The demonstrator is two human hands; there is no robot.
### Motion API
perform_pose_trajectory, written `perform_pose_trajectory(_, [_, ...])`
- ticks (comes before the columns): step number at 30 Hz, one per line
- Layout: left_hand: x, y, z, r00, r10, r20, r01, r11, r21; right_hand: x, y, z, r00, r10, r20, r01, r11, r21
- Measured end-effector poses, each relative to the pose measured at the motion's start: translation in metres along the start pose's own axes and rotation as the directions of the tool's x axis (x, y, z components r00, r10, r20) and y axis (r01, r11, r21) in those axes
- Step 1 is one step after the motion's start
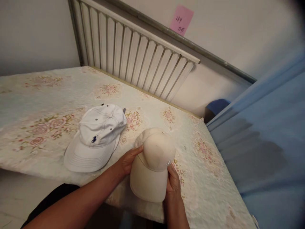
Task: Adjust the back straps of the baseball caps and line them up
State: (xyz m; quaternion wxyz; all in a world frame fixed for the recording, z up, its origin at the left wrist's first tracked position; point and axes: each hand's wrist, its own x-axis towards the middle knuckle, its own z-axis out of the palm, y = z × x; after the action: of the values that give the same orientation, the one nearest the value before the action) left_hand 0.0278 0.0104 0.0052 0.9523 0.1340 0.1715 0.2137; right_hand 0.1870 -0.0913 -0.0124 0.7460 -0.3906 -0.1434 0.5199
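Observation:
Between my two hands is a cream baseball cap, its brim toward me and a small light emblem at the right of its front. My left hand grips the left side of the cap, thumb on the crown and the other fingers hidden beneath. On the opposite side, my right hand is closed on the cap's edge near the emblem. A white baseball cap with a dark blue horse-rider logo lies to the left, apart from my hands, brim toward the near edge.
Both caps are over a table with a floral cloth. A white radiator stands along the far side. At the right hangs a blue curtain, with a dark blue object partly behind it. A pink note is on the wall.

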Motion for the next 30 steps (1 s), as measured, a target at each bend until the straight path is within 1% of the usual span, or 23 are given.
perform_pose_trajectory(3, [0.000,0.000,0.001,1.000,0.017,0.009,-0.017,1.000,0.013,-0.004,-0.002,0.007,0.998,0.054,-0.032,-0.051,0.996,0.067])
perform_pose_trajectory(8, [0.001,0.000,0.000,0.999,0.042,0.027,-0.042,0.999,0.022,-0.003,-0.004,0.007,0.995,0.094,-0.042,-0.089,0.991,0.102])
perform_pose_trajectory(10, [0.001,0.001,-0.001,0.999,0.046,0.013,-0.047,0.999,0.026,-0.002,-0.004,0.007,0.995,0.085,-0.048,-0.080,0.992,0.098])
perform_pose_trajectory(13, [0.002,0.002,-0.004,0.999,0.032,-0.010,-0.032,0.999,0.026,0.000,-0.003,0.005,0.998,0.057,-0.025,-0.055,0.994,0.094])
perform_pose_trajectory(17, [0.003,0.004,-0.007,1.000,0.008,-0.019,-0.007,1.000,0.031,0.006,-0.002,-0.004,1.000,0.022,0.014,-0.023,0.996,0.082])
perform_pose_trajectory(21, [0.002,0.007,-0.008,1.000,-0.002,-0.019,0.003,1.000,0.031,0.009,-0.001,-0.010,0.998,0.018,0.060,-0.022,0.997,0.069])
perform_pose_trajectory(25, [0.001,0.010,-0.007,0.999,0.020,-0.034,-0.019,0.999,0.026,0.008,-0.002,-0.007,0.994,0.026,0.107,-0.036,0.995,0.091])
perform_pose_trajectory(27, [0.001,0.010,-0.007,0.999,0.033,-0.027,-0.032,0.999,0.027,0.006,-0.003,-0.006,0.994,0.029,0.105,-0.040,0.995,0.095])
perform_pose_trajectory(30, [0.001,0.009,-0.007,0.999,0.047,-0.012,-0.046,0.999,0.029,0.005,-0.003,-0.004,0.998,0.021,0.061,-0.026,0.996,0.086])
